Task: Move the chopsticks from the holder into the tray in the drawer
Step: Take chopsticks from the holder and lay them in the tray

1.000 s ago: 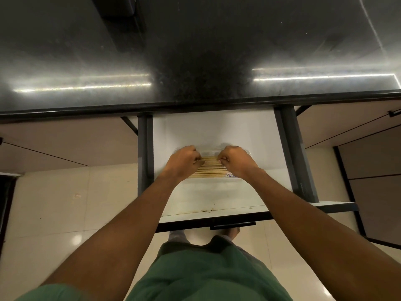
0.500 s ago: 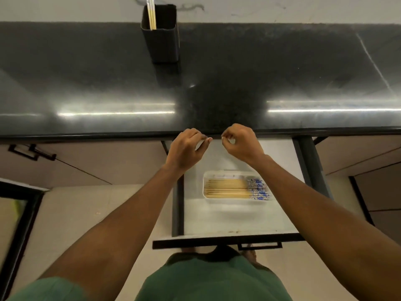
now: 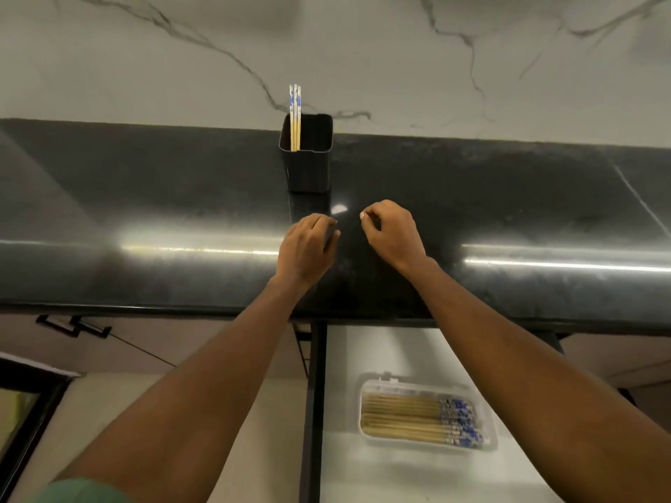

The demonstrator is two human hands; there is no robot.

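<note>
— Two hands were over the dark countertop (image 3: 145,212). My left hand (image 3: 308,248) hung at about seven o'clock from the black holder (image 3: 306,157), fingers loosely curled, nothing in them.

— And the holder?

— It stood upright at the counter's back edge, with a few chopsticks (image 3: 295,118) leaning in its left corner, blue-patterned tops up.

— Your right hand?

— The right hand (image 3: 394,234) sat at five o'clock from the holder, thumb and forefinger pinched together, empty as far as I could tell.

— The drawer?

— The open drawer (image 3: 363,473) lay at six o'clock; its clear tray (image 3: 488,412) held a row of chopsticks (image 3: 403,417) lying flat.
</note>
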